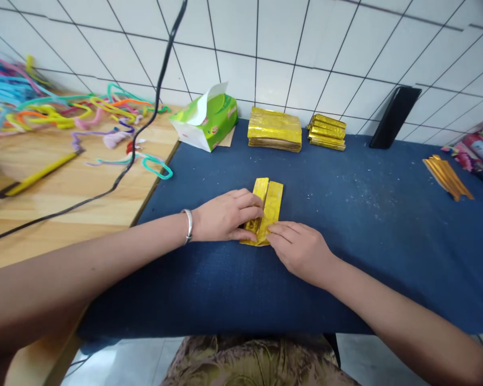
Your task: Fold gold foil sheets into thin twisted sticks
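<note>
A sheet of gold foil paper (pixel 272 206) lies on the dark blue cloth (pixel 209 289), with both long sides folded inward so that they nearly meet along the middle. My left hand (pixel 235 215), a silver bangle at its wrist, has its curled fingers and thumb on the left flap. At the lower right corner, the bent fingers of my right hand (pixel 300 249) are pressed together on the paper's edge. Parts of the left flap are hidden beneath my left fingers.
By the tiled wall stand a green tissue box (pixel 215 120), a gold paper stack (pixel 274 128), pleated gold papers (pixel 327 132) and a black phone (pixel 395 117). Folded gold strips (pixel 448 177) lie right. Pipe cleaners (pixel 104 107), a yellow pen-like tool (pixel 40 174) and a black cable (pixel 133 150) are left.
</note>
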`<state>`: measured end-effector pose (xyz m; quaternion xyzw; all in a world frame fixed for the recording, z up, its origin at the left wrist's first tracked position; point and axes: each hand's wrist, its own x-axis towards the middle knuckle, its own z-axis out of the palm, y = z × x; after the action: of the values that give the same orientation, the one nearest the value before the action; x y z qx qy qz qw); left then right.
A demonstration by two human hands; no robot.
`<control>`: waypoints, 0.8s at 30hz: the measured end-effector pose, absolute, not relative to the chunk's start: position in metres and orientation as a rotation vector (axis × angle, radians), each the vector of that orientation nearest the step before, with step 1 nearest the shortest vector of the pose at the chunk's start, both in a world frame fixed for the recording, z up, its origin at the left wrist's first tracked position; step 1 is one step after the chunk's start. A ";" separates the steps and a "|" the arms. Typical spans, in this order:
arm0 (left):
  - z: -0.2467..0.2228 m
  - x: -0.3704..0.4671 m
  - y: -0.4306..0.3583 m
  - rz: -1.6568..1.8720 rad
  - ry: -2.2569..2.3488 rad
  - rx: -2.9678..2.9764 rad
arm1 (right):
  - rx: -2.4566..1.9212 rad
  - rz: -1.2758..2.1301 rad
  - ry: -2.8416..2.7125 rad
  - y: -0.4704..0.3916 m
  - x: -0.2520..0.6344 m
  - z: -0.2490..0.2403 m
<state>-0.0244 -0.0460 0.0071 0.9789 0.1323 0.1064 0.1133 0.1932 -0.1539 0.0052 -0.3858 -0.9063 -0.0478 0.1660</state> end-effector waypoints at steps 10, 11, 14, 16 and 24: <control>0.017 -0.048 -0.059 0.367 0.351 2.556 | -1.172 0.095 -2.427 -0.153 0.192 0.004; 0.016 -0.049 -0.060 0.378 0.362 2.557 | -1.188 0.125 -2.405 -0.153 0.191 0.005; 0.015 -0.049 -0.063 0.400 0.405 2.550 | -1.218 0.216 -2.337 -0.150 0.188 0.008; 0.015 -0.048 -0.065 0.402 0.437 2.534 | -1.231 0.282 -2.312 -0.148 0.186 0.010; 0.020 -0.040 -0.073 0.455 0.660 2.407 | -1.356 0.464 -2.198 -0.140 0.186 0.015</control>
<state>-0.0402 -0.0732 0.0201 0.9057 0.2483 0.1714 0.2979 0.1859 -0.1399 0.0149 -0.4995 -0.8098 0.1710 0.2558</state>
